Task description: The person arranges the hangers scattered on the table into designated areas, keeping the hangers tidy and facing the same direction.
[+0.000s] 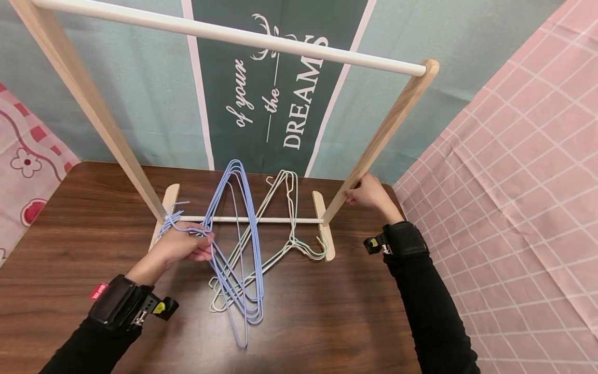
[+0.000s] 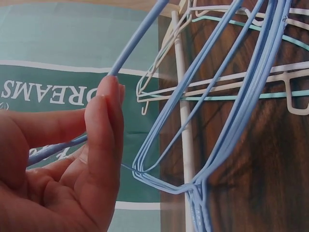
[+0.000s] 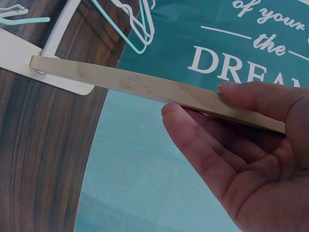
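My left hand (image 1: 184, 245) is at the left foot of a wooden garment rack, pinching the wire of a blue hanger (image 2: 140, 36) between thumb and fingers. Beside it, several more blue hangers (image 1: 257, 259) lie bunched across the rack's white lower bar (image 1: 308, 221), their hooks pointing left. White and pale green hangers (image 1: 292, 241) lie partly under the blue ones. At the right, my right hand (image 1: 370, 193) grips the rack's right wooden post (image 3: 125, 81) low down, with the thumb on one side and the fingers on the other.
The rack's white top rail (image 1: 233, 35) spans above the hangers, joined to a left wooden post (image 1: 100, 117). Its feet rest on a brown wooden table (image 1: 303, 332). A green cloth with lettering (image 1: 224, 93) hangs behind, and a pink checked cloth (image 1: 528, 171) hangs at the right.
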`<state>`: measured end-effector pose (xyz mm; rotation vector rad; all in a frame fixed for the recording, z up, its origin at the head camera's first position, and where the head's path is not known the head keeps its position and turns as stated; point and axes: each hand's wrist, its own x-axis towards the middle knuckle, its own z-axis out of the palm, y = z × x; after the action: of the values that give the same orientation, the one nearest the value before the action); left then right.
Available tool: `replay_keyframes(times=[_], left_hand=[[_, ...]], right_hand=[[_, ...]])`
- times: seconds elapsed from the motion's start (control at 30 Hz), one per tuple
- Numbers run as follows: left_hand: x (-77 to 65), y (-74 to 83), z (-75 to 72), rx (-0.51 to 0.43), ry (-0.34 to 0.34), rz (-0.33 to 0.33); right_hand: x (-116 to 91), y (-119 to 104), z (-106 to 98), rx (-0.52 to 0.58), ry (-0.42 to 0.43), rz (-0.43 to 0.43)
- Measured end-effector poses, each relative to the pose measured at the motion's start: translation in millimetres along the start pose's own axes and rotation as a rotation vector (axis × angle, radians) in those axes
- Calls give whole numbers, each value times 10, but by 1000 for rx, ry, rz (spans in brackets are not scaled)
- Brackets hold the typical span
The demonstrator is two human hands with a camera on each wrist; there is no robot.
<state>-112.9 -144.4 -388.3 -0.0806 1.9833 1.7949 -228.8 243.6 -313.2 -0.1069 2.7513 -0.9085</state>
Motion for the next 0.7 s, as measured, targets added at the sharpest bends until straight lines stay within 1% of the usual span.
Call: replay_keyframes(times=[0.3, 0.4, 0.57, 0.7], left_hand=[[-20, 97, 15, 13, -10, 3], [-22, 140, 13, 33, -16, 6], [-13, 237, 6, 48, -47, 28], [-18, 336, -3, 65, -57, 42]], right_hand=[[5, -3, 9, 10, 0, 3], [3, -7, 9, 5, 1, 1], [-7, -2, 4, -4, 0, -2], [-10, -1, 1, -4, -1, 2]])
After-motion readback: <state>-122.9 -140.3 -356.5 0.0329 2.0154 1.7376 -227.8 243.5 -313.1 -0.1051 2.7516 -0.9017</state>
